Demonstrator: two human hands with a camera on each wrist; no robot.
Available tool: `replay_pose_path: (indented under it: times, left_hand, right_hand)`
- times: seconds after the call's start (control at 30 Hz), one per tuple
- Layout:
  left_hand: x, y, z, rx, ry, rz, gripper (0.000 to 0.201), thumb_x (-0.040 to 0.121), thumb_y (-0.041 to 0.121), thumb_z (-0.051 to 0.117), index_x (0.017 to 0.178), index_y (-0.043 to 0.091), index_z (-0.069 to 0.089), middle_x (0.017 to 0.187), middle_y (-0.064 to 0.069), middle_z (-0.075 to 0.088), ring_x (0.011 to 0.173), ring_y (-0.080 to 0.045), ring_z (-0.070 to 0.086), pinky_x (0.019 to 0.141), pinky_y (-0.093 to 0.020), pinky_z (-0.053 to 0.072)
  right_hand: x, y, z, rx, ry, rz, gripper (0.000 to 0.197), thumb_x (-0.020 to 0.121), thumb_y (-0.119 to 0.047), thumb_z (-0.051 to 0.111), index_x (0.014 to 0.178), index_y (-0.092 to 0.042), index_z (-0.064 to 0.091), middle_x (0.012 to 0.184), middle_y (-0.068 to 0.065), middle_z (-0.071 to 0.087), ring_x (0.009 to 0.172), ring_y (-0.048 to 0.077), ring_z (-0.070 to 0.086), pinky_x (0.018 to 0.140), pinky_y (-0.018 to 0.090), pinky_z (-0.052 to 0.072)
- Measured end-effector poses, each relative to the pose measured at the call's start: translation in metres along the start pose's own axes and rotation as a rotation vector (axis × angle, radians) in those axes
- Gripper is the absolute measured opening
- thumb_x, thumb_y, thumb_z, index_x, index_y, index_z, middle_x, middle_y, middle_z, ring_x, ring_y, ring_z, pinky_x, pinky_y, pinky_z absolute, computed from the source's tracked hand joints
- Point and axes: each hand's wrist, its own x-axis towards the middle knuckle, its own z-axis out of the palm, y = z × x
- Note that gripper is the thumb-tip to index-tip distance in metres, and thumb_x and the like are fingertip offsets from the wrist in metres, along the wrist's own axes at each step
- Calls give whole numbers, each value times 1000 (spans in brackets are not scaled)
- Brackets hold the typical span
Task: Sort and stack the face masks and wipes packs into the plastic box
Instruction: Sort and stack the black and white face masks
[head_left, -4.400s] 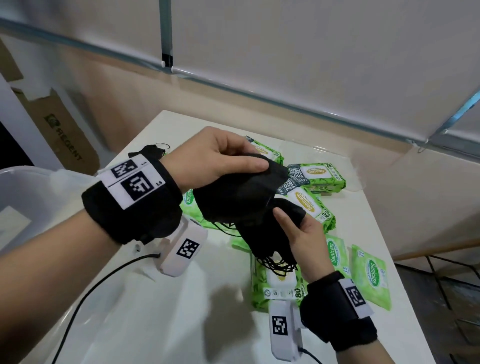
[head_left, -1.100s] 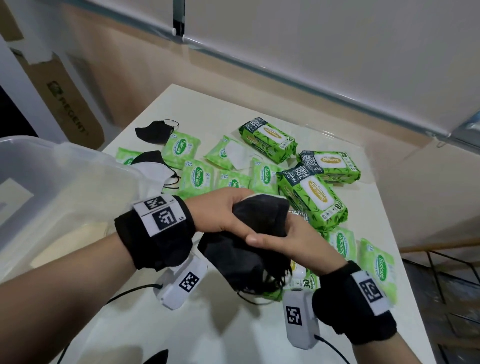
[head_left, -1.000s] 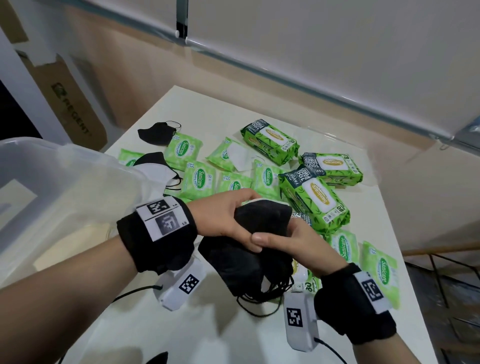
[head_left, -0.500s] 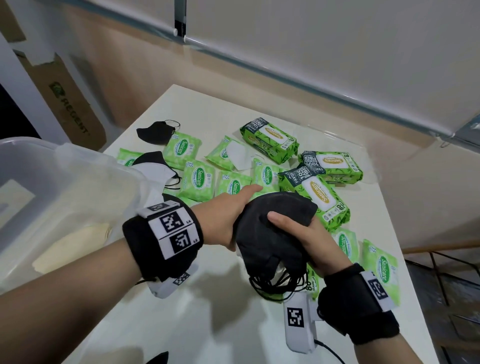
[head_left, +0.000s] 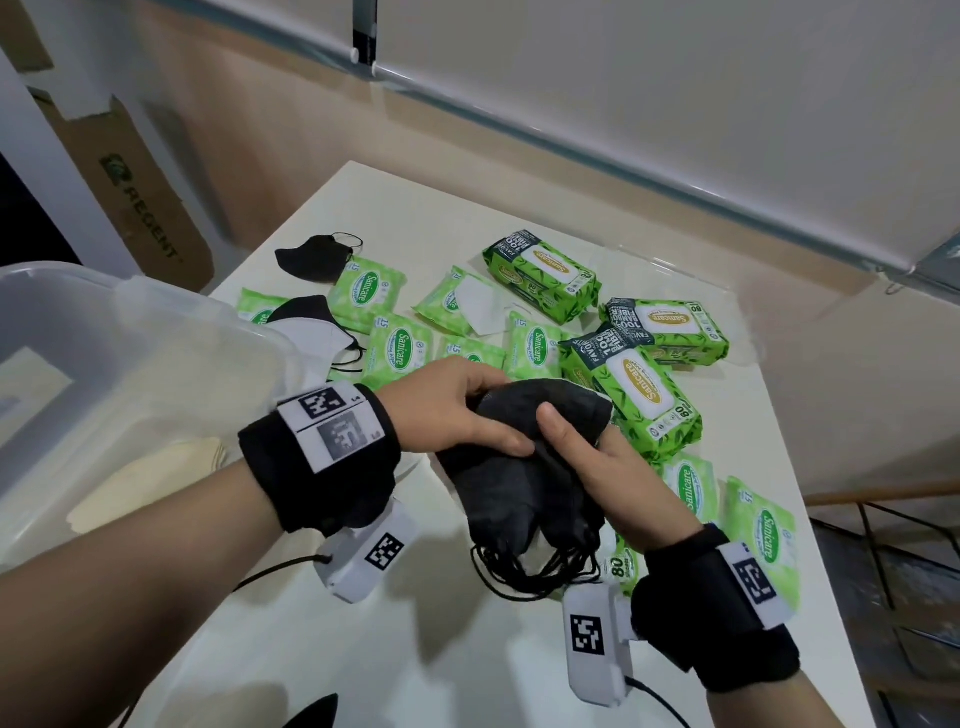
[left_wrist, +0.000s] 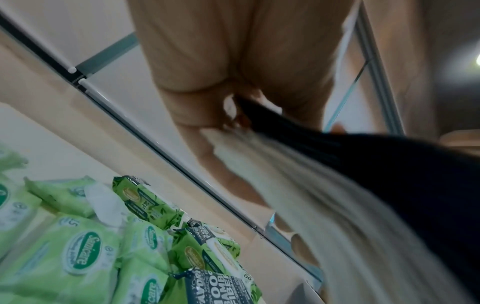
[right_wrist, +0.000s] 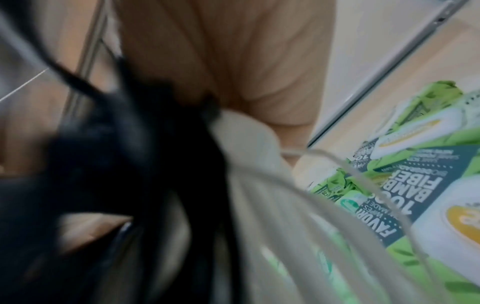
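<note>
Black fabric face masks (head_left: 524, 467), gathered into one soft bundle with their ear loops dangling below, sit between both hands above the near middle of the white surface (head_left: 415, 649). The left hand (head_left: 441, 410) has its grip closed on the bundle's upper left side, thumb lying across the front. The right hand (head_left: 608, 467) grips the bundle from the right, its thumb pressed on the dark fabric beside the left thumb. In the left wrist view the masks (left_wrist: 389, 185) show pale inner layers under the black outer one, pinched by the fingers (left_wrist: 207, 102); the right wrist view is blurred, showing dark fabric (right_wrist: 116, 164) and thin loops.

A translucent plastic box (head_left: 130, 353) stands at the surface's left edge, with a cream-coloured item inside that cannot be made out. Toward the far left corner lies a lone black mask (head_left: 311, 257), and just beside the box a black-and-white mask (head_left: 317, 332). Small light-green flat wipes sachets (head_left: 397, 348) are strewn across the middle. Three thick dark-green wipes packs (head_left: 543, 270) with cream flap labels lie toward the far right, one of them just behind the hands. Two more sachets (head_left: 763, 540) lie near the right edge.
</note>
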Motion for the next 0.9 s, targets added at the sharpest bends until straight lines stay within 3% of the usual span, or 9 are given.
replay_pose_path:
  times: [0.1,0.23,0.3,0.4,0.53,0.63,0.7,0.8,0.9]
  left_hand:
    - [2,-5,-4,-61,100,-8,29,75,26,78,91,4,66,85,-10,70,76,-16,64,77,-35,53]
    - [4,-6,-3,-167,134,-62,41,76,42,69,99,9,64,94,-10,71,85,-23,67,82,-37,54]
    - [5,-5,4,-128,105,-67,34,85,41,65,96,9,63,86,-6,69,77,-17,65,76,-32,52]
    - [4,-4,13,27,74,-30,15,92,33,55,82,22,55,72,8,59,62,-2,56,63,-17,46]
    - [3,-4,10,60,75,-16,16,92,36,55,89,20,57,77,6,60,70,-9,58,67,-22,47]
    - [2,-2,9,-29,77,-45,40,81,53,60,95,16,58,85,-1,65,77,-18,63,71,-29,51]
    - [0,1,6,-106,30,-57,60,66,55,67,111,17,55,100,-4,69,90,-21,67,80,-34,55]
    - [-7,2,-6,-150,-169,-48,100,47,26,87,134,27,38,120,5,63,108,-10,63,91,-31,52]
    - [-12,2,-13,10,-306,-38,126,42,11,91,144,31,21,132,12,54,124,-3,50,105,-31,41]
  right_hand:
    - [-5,0,-2,88,-9,29,45,76,-24,66,119,-12,57,107,-2,73,100,10,68,77,18,51]
    - [-10,3,2,44,15,79,45,79,-30,74,118,-15,59,110,1,72,101,12,68,79,20,52]
    - [-9,2,7,27,61,76,31,87,-36,59,115,-22,61,112,-5,71,103,4,66,82,15,50]
    - [-5,0,9,-107,105,108,42,97,-46,36,125,-26,59,120,-13,65,110,-6,58,91,8,45]
    - [-4,0,4,-177,51,141,57,90,-57,31,124,-25,62,117,-10,67,110,-2,60,96,16,44]
    - [-5,-3,5,-32,35,137,30,93,-35,48,110,-19,67,102,-7,74,95,3,67,78,14,50]
    - [-5,-4,5,59,54,121,25,88,-28,56,105,-14,68,95,-2,75,88,8,69,73,17,52]
    - [-5,-5,0,205,139,159,36,77,-35,61,96,-7,71,96,10,75,87,19,71,78,28,57]
    - [-6,-6,-8,288,185,170,38,75,-34,64,100,-6,70,100,12,74,92,23,70,84,32,56]
